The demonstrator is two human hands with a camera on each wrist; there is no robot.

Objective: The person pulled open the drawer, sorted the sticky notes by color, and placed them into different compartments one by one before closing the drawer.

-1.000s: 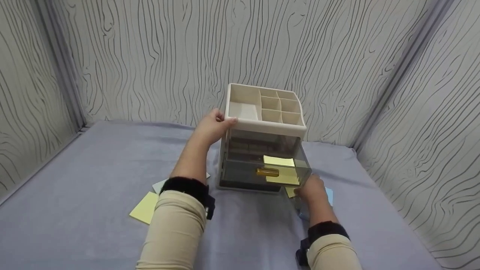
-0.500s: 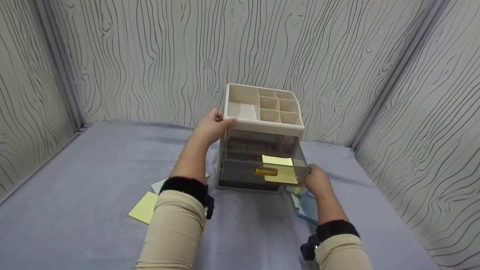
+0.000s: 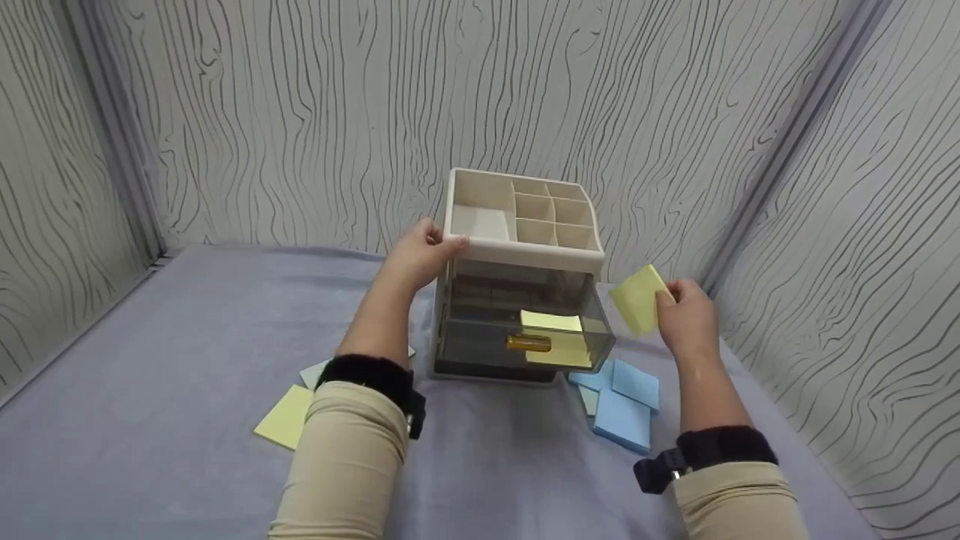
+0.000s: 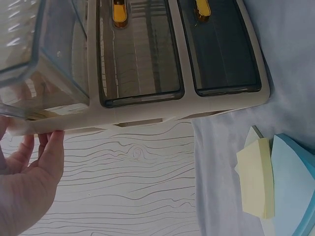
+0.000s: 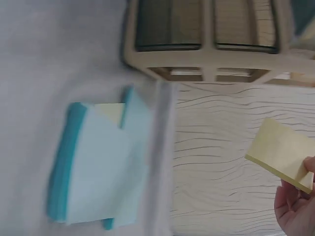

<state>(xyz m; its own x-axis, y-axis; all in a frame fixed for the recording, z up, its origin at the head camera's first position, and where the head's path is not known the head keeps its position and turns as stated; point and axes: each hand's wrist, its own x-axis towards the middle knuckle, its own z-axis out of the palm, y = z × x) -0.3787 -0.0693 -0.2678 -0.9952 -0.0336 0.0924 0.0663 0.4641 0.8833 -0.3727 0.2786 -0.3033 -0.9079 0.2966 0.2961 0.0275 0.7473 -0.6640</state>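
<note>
- Since a second ago, we are lifting our right hand off the cloth, pinching a yellow pad beside the open drawer.
- Blue pads are lying unsorted.
- Our left hand is gripping the organizer's rim.

The right wrist view is blurred; its right hand is cut off.

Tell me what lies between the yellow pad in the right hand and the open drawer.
Nothing: in the head view, only air and the wood-grain wall behind separate the yellow pad, pinched by the right hand, from the open drawer.
</note>
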